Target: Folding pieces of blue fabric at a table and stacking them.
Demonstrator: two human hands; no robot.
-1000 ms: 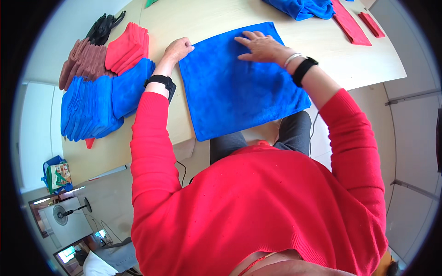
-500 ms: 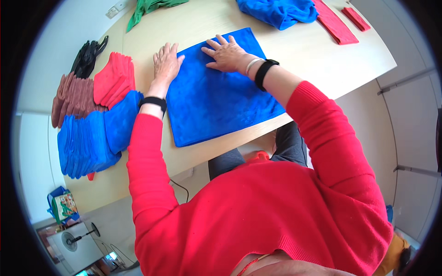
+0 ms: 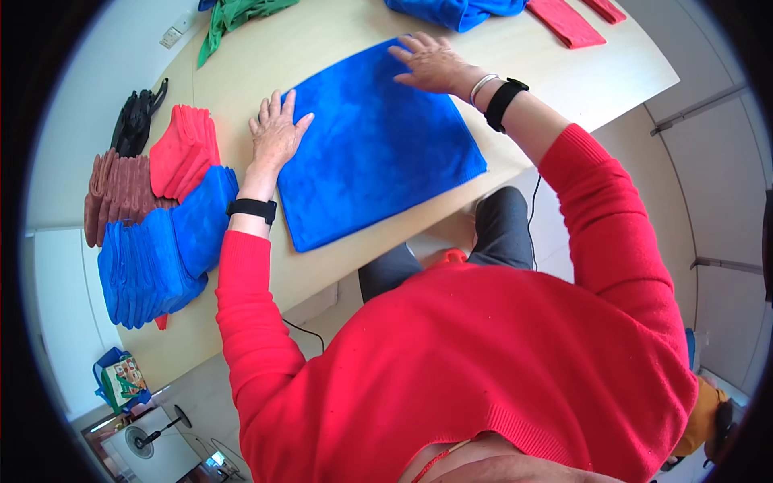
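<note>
A blue cloth (image 3: 374,153) lies spread flat on the table in front of me. My left hand (image 3: 276,133) rests at its left edge near the far left corner, palm down with the fingers spread. Over the far right corner, my right hand (image 3: 431,63) lies with its fingers stretched out, partly hiding that corner. Neither hand grips anything.
Left of the cloth stand folded stacks: blue cloths (image 3: 153,266), red cloths (image 3: 185,153) and brown cloths (image 3: 121,193). Black gloves (image 3: 138,121) lie behind them. Along the far side are a green cloth (image 3: 237,20), crumpled blue fabric (image 3: 459,10) and a folded red cloth (image 3: 568,22).
My right hand has slid from the cloth's upper middle to its far right corner. My left hand stays at the left edge. The whole view has shifted a little.
</note>
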